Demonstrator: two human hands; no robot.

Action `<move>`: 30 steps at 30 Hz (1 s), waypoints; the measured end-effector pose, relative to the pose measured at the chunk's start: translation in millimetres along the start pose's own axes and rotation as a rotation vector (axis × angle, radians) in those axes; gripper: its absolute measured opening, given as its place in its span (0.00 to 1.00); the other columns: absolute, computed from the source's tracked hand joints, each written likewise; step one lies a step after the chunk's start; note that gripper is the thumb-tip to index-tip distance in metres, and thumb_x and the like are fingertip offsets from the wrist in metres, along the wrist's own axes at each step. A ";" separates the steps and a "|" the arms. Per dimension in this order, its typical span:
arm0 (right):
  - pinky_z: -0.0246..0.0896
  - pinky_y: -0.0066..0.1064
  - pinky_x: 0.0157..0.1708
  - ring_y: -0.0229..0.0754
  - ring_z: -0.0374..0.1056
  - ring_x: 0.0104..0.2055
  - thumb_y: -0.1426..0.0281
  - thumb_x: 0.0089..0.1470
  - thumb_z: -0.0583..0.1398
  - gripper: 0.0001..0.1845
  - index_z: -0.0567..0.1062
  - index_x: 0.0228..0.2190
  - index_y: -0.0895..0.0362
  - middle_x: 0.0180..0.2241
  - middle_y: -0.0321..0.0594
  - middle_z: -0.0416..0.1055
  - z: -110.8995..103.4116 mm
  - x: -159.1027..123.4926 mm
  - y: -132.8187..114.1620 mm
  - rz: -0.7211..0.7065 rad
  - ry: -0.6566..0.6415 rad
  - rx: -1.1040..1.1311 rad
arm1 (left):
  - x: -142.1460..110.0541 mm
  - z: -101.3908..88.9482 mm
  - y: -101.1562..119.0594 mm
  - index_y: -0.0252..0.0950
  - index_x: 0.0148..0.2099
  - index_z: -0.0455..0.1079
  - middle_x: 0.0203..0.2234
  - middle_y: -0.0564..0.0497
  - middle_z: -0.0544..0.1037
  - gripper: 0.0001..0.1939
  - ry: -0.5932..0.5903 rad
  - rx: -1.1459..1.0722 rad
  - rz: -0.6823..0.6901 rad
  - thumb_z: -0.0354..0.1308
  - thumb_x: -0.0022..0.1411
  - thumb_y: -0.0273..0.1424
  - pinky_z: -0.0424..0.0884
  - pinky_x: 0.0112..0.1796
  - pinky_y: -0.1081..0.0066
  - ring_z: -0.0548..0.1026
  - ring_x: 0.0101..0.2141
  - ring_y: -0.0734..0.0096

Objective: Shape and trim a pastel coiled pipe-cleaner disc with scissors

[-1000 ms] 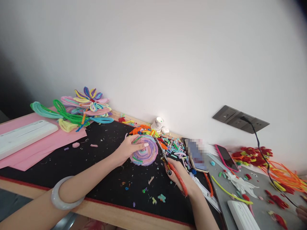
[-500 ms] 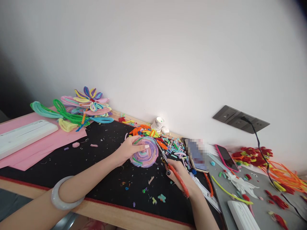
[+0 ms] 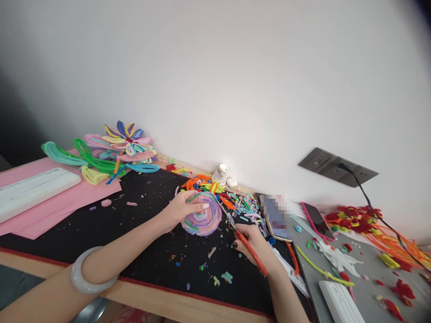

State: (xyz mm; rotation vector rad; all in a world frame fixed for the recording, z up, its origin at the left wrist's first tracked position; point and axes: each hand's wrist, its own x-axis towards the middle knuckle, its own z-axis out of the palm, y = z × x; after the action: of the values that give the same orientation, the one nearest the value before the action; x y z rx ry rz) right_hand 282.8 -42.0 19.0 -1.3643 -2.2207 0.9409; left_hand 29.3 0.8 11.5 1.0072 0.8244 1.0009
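A round disc (image 3: 202, 226) of coiled pastel pipe cleaners, mostly purple, pink and green, is held over the black mat. My left hand (image 3: 183, 208) grips it at its upper left, thumb across its face and fingers behind, out of sight. In my right hand (image 3: 251, 242) is a pair of red-handled pliers (image 3: 251, 251) with narrow metal jaws. Their tips are at the disc's upper right edge; whether they touch it I cannot tell. Short cut pieces of pipe cleaner (image 3: 247, 208) lie heaped behind the pliers.
Pipe-cleaner flowers (image 3: 129, 141) and a white box-shaped object (image 3: 37, 193) lie on pink sheets at left. A white cup (image 3: 221, 174) stands by the wall. Phones (image 3: 316, 222), red fuzzy shapes (image 3: 353, 220) and a black cord (image 3: 367, 202) are at right. Scraps dot the black mat (image 3: 144, 269).
Both hands and the disc stay almost in place; the plier handles have shifted very slightly. On the far right, the black cord and some red and yellow fuzzy pieces lie differently.
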 end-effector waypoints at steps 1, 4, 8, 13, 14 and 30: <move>0.35 0.29 0.23 0.34 0.39 0.25 0.47 0.51 0.57 0.28 0.52 0.20 0.55 0.21 0.29 0.44 0.0 0.0 -0.1 0.004 0.001 -0.002 | -0.2 0.0 0.2 0.33 0.37 0.73 0.30 0.49 0.80 0.17 0.002 0.001 0.002 0.70 0.46 0.36 0.72 0.37 0.67 0.76 0.31 0.66; 0.34 0.28 0.22 0.33 0.39 0.25 0.45 0.51 0.56 0.30 0.52 0.20 0.55 0.21 0.29 0.43 -0.2 0.0 -2.4 0.008 0.009 0.003 | -0.6 0.5 1.5 0.33 0.37 0.73 0.30 0.49 0.80 0.18 0.017 0.007 0.004 0.70 0.46 0.37 0.72 0.38 0.65 0.77 0.31 0.65; 0.36 0.28 0.23 0.34 0.41 0.25 0.40 0.51 0.52 0.31 0.54 0.21 0.55 0.22 0.30 0.47 -1.8 -0.8 -9.8 -0.045 -0.002 0.008 | -0.6 0.8 3.1 0.33 0.37 0.73 0.30 0.50 0.80 0.18 0.032 -0.008 0.005 0.71 0.45 0.36 0.73 0.39 0.64 0.77 0.32 0.64; 0.43 0.29 0.25 0.36 0.47 0.25 0.35 0.51 0.43 0.34 0.58 0.25 0.55 0.24 0.32 0.54 -4.4 -3.0 -19.2 -0.080 -0.049 -0.007 | 0.4 -0.8 3.1 0.33 0.38 0.73 0.30 0.50 0.80 0.18 0.032 -0.026 -0.001 0.70 0.45 0.34 0.73 0.39 0.65 0.77 0.31 0.66; 0.44 0.29 0.25 0.36 0.47 0.25 0.35 0.50 0.42 0.35 0.59 0.25 0.55 0.24 0.33 0.54 -4.6 -3.4 -20.5 -0.077 -0.050 -0.009 | 0.5 -1.0 2.9 0.33 0.38 0.73 0.30 0.50 0.80 0.18 0.034 -0.029 0.001 0.70 0.45 0.34 0.73 0.39 0.66 0.77 0.31 0.66; 0.41 0.29 0.24 0.35 0.44 0.25 0.35 0.50 0.43 0.35 0.57 0.23 0.55 0.22 0.30 0.51 -4.4 -1.9 -16.2 -0.078 -0.081 -0.028 | -1.6 1.2 4.6 0.34 0.35 0.73 0.29 0.51 0.79 0.16 -0.019 0.081 0.000 0.70 0.45 0.36 0.72 0.38 0.66 0.77 0.31 0.65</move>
State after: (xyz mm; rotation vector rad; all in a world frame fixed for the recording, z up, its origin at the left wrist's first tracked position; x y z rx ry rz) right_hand 276.0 -47.1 33.6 -1.2632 -2.3370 0.9564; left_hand 28.6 -0.2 16.4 1.0844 0.8553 0.9632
